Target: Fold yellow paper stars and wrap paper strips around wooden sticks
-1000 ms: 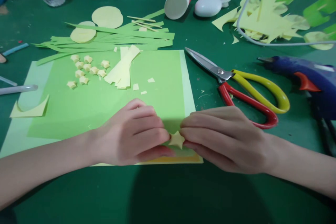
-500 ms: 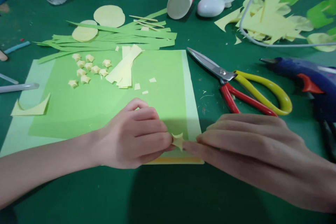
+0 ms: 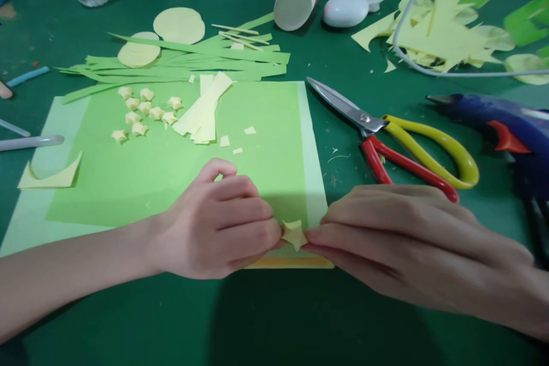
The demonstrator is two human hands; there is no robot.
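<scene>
Green counter (image 3: 128,320) carries a bright green paper sheet (image 3: 128,183), laid over paler paper. Above its near right part, the right hand (image 3: 398,240) and left hand (image 3: 227,223) meet, with scissors (image 3: 364,119) lying beyond the right. Farther back on the sheet sits a cluster of folded paper stars (image 3: 144,108). Curled left fingers pinch one side of a single yellow paper star (image 3: 294,234); the right fingers, more outstretched half a second ago, have gathered on its right point, so it now seems held from both sides, probably steadier for shaping.
</scene>
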